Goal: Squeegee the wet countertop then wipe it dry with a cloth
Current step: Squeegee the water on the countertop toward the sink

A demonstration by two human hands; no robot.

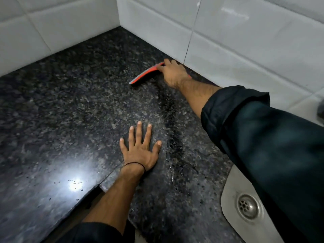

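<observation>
The dark speckled countertop (57, 106) ran from the white tiled wall (57, 30) at ten o'clock to the steel sink (233, 186) at four o'clock, with a bright lamp glare low at seven o'clock.

Near the middle of the view the left hand (140, 148) lay flat on the stone, palm down, fingers (139, 130) spread wide and pointing toward twelve o'clock. It held nothing and looked to serve as a brace only.

Just to its right a darker, wetter band (173, 127) of water ran from about one o'clock down to five o'clock, toward the sink rim.

At the far end of that band lay the squeegee (145, 75), orange with a grey edge, its long axis slanting from eight o'clock up to two o'clock, blade down on the stone. The right hand (173, 72) was closed over its upper right end, close to the foot of the wall tiles; how the fingers wrapped the handle could not be told, since the back of the hand hid them. The blade stuck out to the left of the hand, toward eight o'clock.

So the right hand was the one on the tool, and the left was well apart from it. The wet band lay on the near side of the blade, so a pull back toward five o'clock would likely carry water to the sink. No cloth was in view.
</observation>
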